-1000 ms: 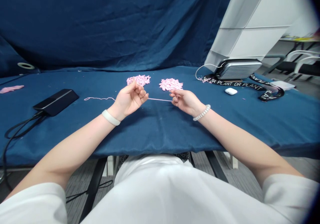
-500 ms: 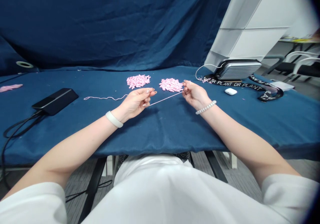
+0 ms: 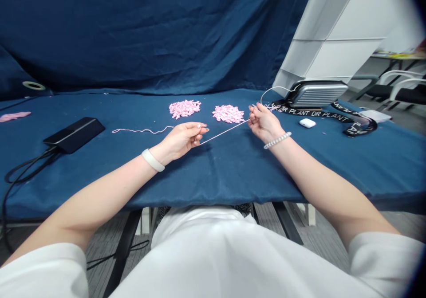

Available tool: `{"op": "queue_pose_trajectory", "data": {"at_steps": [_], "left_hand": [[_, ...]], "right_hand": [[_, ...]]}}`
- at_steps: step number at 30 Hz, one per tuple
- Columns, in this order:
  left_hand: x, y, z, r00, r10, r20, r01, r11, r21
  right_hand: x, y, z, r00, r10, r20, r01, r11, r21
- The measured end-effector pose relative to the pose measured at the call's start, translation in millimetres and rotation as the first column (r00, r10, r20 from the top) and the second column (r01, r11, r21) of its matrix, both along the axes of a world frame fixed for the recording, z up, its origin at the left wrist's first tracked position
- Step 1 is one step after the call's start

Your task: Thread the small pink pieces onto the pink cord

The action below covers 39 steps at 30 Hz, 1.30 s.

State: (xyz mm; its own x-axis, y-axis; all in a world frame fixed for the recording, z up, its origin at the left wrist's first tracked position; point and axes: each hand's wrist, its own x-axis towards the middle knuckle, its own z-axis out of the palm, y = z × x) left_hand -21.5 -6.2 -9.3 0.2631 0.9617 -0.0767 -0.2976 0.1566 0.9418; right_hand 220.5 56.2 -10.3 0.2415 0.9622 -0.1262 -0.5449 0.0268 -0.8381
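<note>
On the blue table [image 3: 213, 178], way off to the left of the left heap [image 3: 184, 108], I see a pink scrap [image 3: 15, 116]. A black box [image 3: 73, 135] is left of that heap too, but closer to the person. Then comes the pink string [image 3: 224, 132]. Its loose tail lies wavy on the table, left of the left heap and a bit closer in. The left hand [image 3: 186, 139] is on the person's side of the left heap. Its fingers are curled in with the thumb against them, and they grip the string. From there the string goes straight and tight toward the right. The right heap [image 3: 228, 114] sits near the left heap, on its right. The right hand [image 3: 265, 124] is farther right of the left heap, fingers curled, pinching the string. Farther right still are the strap [image 3: 299, 111], white case [image 3: 307, 123] and silver box [image 3: 321, 95].
</note>
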Motion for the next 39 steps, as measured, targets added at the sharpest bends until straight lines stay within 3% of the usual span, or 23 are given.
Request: {"op": "queue_pose_trajectory", "data": {"at_steps": [5, 13, 18, 25, 31, 39], "left_hand": [[1, 1, -2.2, 1.0, 0.029, 0.011, -0.029, 0.999, -0.021], [3, -4, -5.5, 0.998, -0.057, -0.039, 0.056, 0.998, -0.029], [4, -7, -8.7, 0.992, -0.091, -0.089, 0.091, 0.996, -0.003], [9, -8, -16.1, 0.997, -0.062, 0.042, 0.058, 0.995, 0.077], [10, -10, -18.5, 0.998, -0.049, 0.035, 0.045, 0.995, 0.092], [15, -13, -24.6, 0.997, -0.071, 0.009, 0.07, 0.993, 0.097]], "right_hand": [[9, 7, -2.9, 0.999, 0.009, 0.033, -0.009, 1.0, 0.005], [3, 3, -4.3, 0.995, 0.058, 0.08, -0.063, 0.996, 0.064], [-26, -25, -6.4, 0.964, 0.231, 0.127, -0.246, 0.963, 0.113], [-64, -64, -17.5, 0.85, 0.497, 0.176, -0.518, 0.848, 0.108], [-71, -73, -22.0, 0.823, 0.546, 0.157, -0.565, 0.813, 0.139], [-73, -76, -19.4, 0.824, 0.559, 0.091, -0.566, 0.806, 0.174]]}}
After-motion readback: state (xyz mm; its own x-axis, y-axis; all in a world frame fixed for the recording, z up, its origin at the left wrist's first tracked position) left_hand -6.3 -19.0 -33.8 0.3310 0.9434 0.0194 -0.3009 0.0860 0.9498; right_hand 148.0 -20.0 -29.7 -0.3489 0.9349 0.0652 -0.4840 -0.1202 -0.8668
